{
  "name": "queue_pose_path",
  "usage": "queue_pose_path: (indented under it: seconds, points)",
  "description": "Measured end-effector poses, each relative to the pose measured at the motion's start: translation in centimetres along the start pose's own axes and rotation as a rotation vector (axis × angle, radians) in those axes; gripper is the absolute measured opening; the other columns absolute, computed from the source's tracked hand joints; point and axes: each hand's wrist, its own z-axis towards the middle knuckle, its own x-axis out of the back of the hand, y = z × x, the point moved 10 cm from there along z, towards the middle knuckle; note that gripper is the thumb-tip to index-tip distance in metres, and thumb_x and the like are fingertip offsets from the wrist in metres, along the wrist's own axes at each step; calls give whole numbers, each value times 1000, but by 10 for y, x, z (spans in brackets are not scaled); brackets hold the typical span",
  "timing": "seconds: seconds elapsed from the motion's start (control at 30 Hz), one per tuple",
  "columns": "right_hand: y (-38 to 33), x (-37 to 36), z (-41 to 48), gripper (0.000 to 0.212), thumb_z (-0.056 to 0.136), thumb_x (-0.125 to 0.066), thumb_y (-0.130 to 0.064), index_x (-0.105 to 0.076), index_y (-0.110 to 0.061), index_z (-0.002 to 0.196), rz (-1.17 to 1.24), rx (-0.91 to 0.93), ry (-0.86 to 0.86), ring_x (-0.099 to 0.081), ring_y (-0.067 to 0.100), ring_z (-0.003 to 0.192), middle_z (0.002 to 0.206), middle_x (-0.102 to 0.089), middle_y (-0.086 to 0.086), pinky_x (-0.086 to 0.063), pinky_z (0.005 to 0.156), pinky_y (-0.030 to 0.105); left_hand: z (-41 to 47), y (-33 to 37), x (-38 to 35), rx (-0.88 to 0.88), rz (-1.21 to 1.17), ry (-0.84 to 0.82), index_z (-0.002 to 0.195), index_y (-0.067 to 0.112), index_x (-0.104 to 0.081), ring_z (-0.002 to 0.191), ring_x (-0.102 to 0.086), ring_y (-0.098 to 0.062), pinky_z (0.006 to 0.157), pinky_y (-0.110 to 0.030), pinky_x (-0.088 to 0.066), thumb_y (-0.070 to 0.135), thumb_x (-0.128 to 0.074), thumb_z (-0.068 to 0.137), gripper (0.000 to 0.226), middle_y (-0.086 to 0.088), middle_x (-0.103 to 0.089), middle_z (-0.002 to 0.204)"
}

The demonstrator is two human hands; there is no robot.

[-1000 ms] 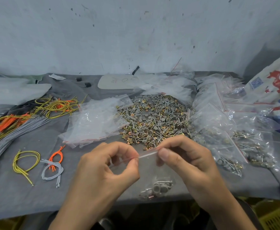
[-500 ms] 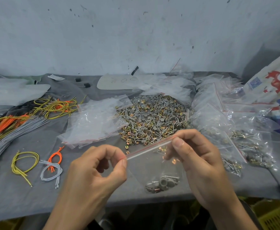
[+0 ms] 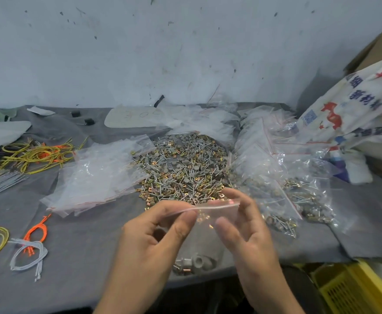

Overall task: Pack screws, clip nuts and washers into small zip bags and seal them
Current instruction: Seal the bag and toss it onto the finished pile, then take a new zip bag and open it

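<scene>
I hold a small clear zip bag [image 3: 210, 236] above the table's front edge. Grey washers, screws and clip nuts sit bunched at its bottom [image 3: 194, 264]. My left hand [image 3: 153, 241] pinches the red-lined zip strip near its left end between thumb and forefinger. My right hand [image 3: 249, 232] holds the right end, fingers behind the bag and thumb in front just below the strip. Behind the hands lies the loose pile of screws, clip nuts and washers [image 3: 181, 166]. A stack of empty zip bags [image 3: 99, 175] lies to its left.
Several filled bags [image 3: 298, 196] are heaped on the right, beside a printed woven sack [image 3: 355, 114]. Yellow, orange and grey wire loops [image 3: 30, 245] lie on the grey cloth [image 3: 83, 245] at left. A yellow crate [image 3: 355, 288] sits below the table's right corner.
My hands have drawn closer together along the zip strip, the left pinch sliding right. The strip now lies nearly level, and the bag hangs a little further right.
</scene>
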Motion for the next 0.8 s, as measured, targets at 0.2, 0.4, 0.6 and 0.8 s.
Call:
queue_pose_path:
  seconds: [0.2,0.4,0.6,0.8]
  points:
    - [18,20,-11,22,83,-75,-40,-68,-19,85,-110,-41,-56,-62,13,72,81,-69,2,-52,66,24,10,-7,-49,17,-73,-162,105,46,-71,61,-62,-5,54,-35,-54,60,-63,81,29,6,-73,83]
    - [-44,145,24,30,94,-62,-51,-63,-23,84,-396,97,367,-59,9,53,64,-61,-3,-50,45,22,19,-72,-10,136,80,-51,115,55,-64,91,-67,0,73,-13,-50,58,-65,88,27,20,-73,103]
    - [-30,288,102,32,92,-68,-44,-61,-14,86,-772,-109,599,-58,23,68,78,-63,9,-48,57,30,24,-166,74,275,342,235,91,37,-69,78,-65,-3,68,-14,-45,11,-66,93,26,17,-72,84]
    - [17,306,93,110,66,-91,-43,-25,-12,149,-1257,-242,710,-45,47,123,139,-44,30,-44,99,66,53,-195,113,218,736,252,106,7,-73,100,-65,-32,92,-46,-50,0,-64,90,20,-12,-72,105]
